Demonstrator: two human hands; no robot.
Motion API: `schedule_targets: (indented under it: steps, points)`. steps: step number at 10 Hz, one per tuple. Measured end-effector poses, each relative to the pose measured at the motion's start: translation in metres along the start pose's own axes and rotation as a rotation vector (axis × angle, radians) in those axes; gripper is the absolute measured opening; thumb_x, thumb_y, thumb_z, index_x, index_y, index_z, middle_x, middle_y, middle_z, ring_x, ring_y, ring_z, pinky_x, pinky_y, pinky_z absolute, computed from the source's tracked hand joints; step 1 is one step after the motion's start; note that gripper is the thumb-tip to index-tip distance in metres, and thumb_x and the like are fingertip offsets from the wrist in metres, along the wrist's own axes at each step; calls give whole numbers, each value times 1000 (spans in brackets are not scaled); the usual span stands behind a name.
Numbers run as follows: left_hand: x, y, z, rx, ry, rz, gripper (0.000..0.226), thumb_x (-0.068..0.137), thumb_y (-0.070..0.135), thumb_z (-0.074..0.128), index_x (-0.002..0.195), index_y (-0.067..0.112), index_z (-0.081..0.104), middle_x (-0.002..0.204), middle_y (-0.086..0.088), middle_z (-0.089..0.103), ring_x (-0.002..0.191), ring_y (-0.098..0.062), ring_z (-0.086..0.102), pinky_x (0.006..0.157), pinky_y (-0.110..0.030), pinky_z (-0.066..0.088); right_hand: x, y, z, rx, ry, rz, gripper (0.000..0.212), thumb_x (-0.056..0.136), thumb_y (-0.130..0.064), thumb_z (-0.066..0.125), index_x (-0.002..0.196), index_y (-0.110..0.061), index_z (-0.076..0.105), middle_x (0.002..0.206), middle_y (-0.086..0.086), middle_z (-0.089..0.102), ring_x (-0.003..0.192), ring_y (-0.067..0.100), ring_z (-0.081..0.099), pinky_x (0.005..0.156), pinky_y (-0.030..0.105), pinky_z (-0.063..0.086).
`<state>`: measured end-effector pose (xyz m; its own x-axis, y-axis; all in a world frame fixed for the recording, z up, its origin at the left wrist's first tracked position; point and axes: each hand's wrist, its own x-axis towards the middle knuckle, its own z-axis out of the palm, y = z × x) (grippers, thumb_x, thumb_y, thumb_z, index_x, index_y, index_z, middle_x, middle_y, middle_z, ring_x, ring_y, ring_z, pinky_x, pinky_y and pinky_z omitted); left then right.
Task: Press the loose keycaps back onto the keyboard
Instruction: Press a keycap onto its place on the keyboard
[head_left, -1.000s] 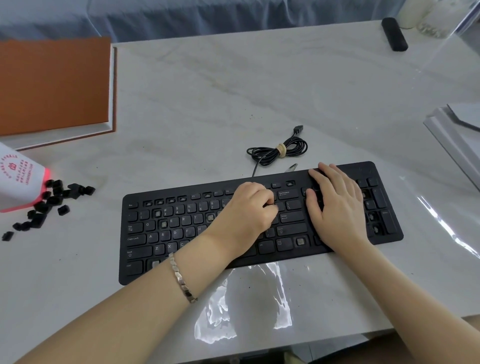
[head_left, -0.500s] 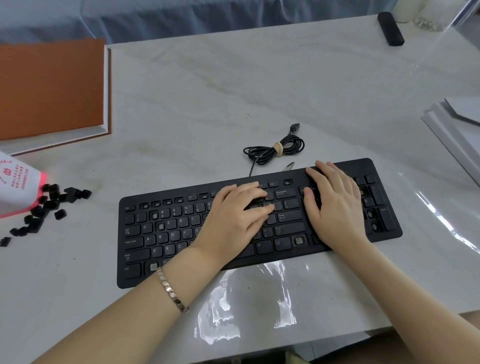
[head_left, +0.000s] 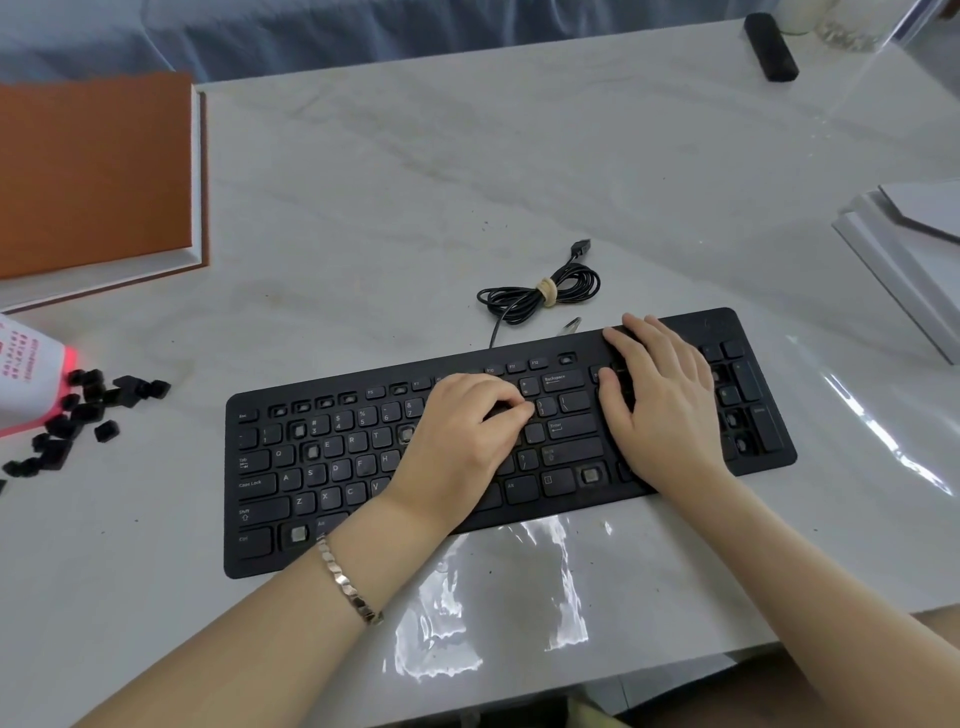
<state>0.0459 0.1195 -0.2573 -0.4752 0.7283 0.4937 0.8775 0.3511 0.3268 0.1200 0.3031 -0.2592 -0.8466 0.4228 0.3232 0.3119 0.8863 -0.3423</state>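
At your far left, an orange-brown board (head_left: 93, 176) lies on the pale table (head_left: 415, 182). Below it a white and red container (head_left: 26, 379) rests on its side. The loose keycaps (head_left: 78, 415) sit in a scattered black heap at its mouth, well apart from the keyboard (head_left: 322, 467).

The keyboard lies flat in front of you, slightly angled, its right end farther from you. Several bare sockets (head_left: 298, 430) show pale among the seated keys, on the left half and near the bottom row.

Your left hand (head_left: 457, 441), with a metal bracelet (head_left: 348, 582) at the wrist, rests on the middle of the keyboard. Its fingers are curled down, tips together just left of the Enter key. Something dark lies under them, perhaps a keycap, but I cannot tell whether you are pinching one or only pressing.

Behind the keyboard, the tied cable bundle (head_left: 540, 293) lies on the table, its plug pointing away.

Your right hand (head_left: 660, 410) lies flat across the keys between the main block and the number pad, fingers straight and slightly spread, holding nothing.

A clear plastic sheet (head_left: 883, 431) covers the table's right side. White boxes (head_left: 909, 260) sit at the right edge, and a small black block (head_left: 770, 47) lies at the far corner.
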Motion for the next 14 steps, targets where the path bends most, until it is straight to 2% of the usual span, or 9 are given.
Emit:
schedule_targets:
  steps: [1,2,4,8,9,10,11,13,14]
  points:
    - [1,-1,1,19,-19,-5,15,85,8,62,94,7,73,94,-7,68,95,-22,56,88,-33,38,0,0,1,0,4,-1,44,90,-33,38,121,-10,59,132,8,53,127,25,41,107,35,20]
    - [2,-3,1,60,-36,33,14,83,6,64,94,9,73,95,-5,68,97,-19,53,91,-33,35,0,-1,1,-2,0,0,44,90,-33,37,121,-11,59,132,7,53,127,25,42,107,35,21]
    - [5,1,-1,68,-31,77,23,88,8,51,92,-2,71,89,-13,66,93,-23,48,86,-32,36,0,-1,0,-3,3,-3,44,90,-33,38,120,-10,59,131,8,54,126,27,43,106,34,20]
    - [2,-1,-1,-6,-45,10,15,78,-2,67,92,-2,71,89,-10,67,93,-21,50,82,-32,41,-1,-1,-1,-3,-9,4,44,90,-33,38,120,-10,59,131,8,54,127,26,43,107,33,19]
    - [2,-1,-3,33,-22,37,12,85,5,63,92,1,72,94,-8,68,97,-22,51,82,-35,43,0,-2,-2,-3,-13,5,43,90,-32,38,120,-9,59,131,9,54,127,26,42,107,33,19]
    - [-3,-2,-6,98,-56,26,23,90,22,55,94,11,74,114,-9,65,111,-26,50,88,-39,41,-1,-2,-3,-3,-21,8,44,91,-32,38,121,-9,58,132,9,54,128,26,41,108,33,19]
    - [-3,-5,-9,95,-91,-8,26,91,27,51,91,18,76,115,-9,64,115,-24,49,92,-36,35,-1,-3,-4,-2,-40,22,44,90,-32,38,121,-9,58,132,9,54,127,27,43,107,34,20]
    - [-6,7,-8,87,-137,-113,30,88,27,48,86,17,76,112,-8,68,112,-28,61,96,-48,44,-2,-6,-9,17,-96,46,44,90,-31,37,119,-8,60,131,11,55,127,28,43,106,35,21]
    - [-8,11,-17,3,-147,-171,34,87,25,46,75,15,76,109,-8,70,108,-25,64,96,-46,42,-2,-10,-16,50,-138,53,38,91,-24,43,119,-4,60,134,13,52,130,30,40,110,36,19]
